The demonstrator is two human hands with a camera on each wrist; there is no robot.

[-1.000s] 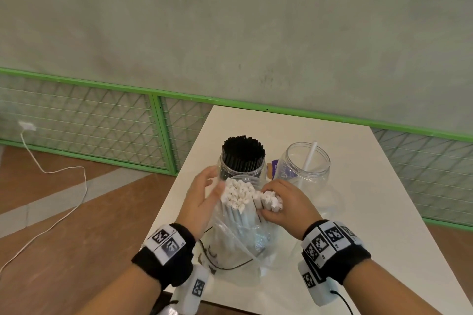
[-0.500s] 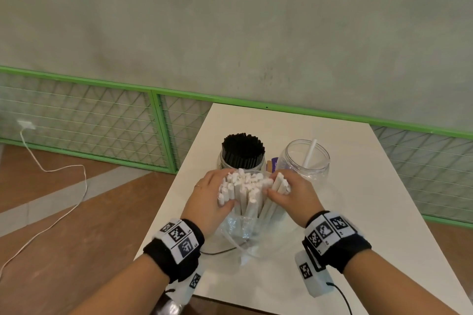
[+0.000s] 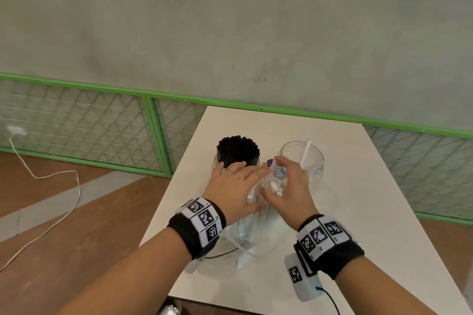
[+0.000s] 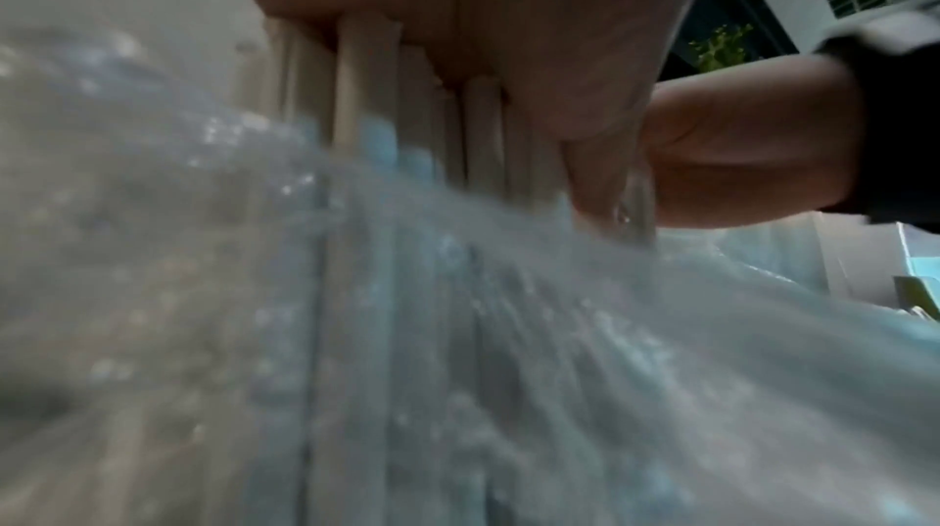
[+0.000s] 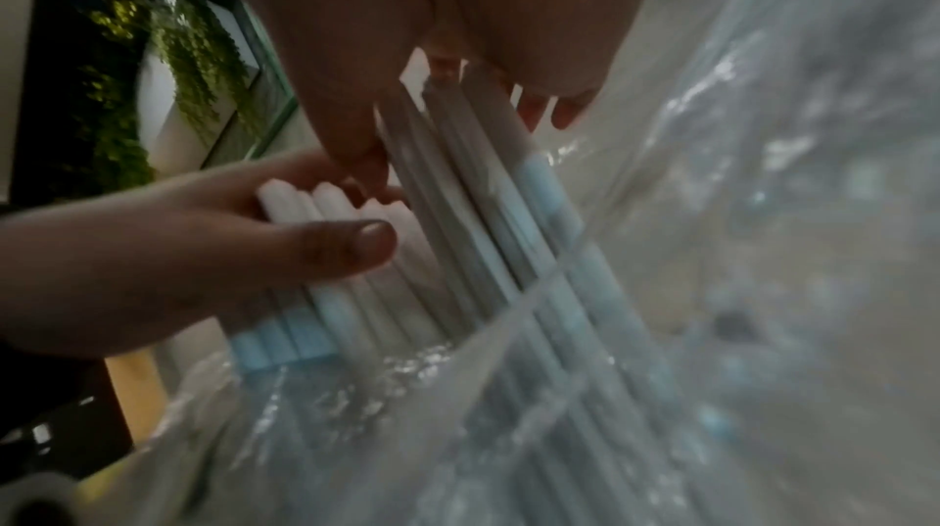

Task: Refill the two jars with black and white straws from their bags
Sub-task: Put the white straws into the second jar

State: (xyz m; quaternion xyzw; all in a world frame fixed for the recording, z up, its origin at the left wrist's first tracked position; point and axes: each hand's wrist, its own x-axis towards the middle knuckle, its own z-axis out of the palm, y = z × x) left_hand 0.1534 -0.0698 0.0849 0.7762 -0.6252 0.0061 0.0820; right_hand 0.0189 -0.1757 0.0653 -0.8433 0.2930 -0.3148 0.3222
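A bundle of white straws (image 3: 276, 188) stands upright in a clear plastic bag (image 3: 247, 240) on the white table (image 3: 358, 212). My left hand (image 3: 239, 183) lies over the straw tops, and in the right wrist view its thumb and fingers hold part of the white straws (image 5: 330, 253). My right hand (image 3: 285, 183) grips the other part of the bundle (image 5: 473, 189) between thumb and fingers. Just behind the hands stand a jar packed with black straws (image 3: 238, 149) and a clear jar (image 3: 313, 169) with one white straw (image 3: 305, 152).
The table's near edge runs just under my wrists, its left edge close beside the bag. A green mesh fence (image 3: 153, 135) runs behind the table. A white cable (image 3: 51, 179) lies on the wooden floor at the left.
Both hands have closed in over the straw tops, which now mostly hide under them. The bundle and hands sit closer to the two jars than before.
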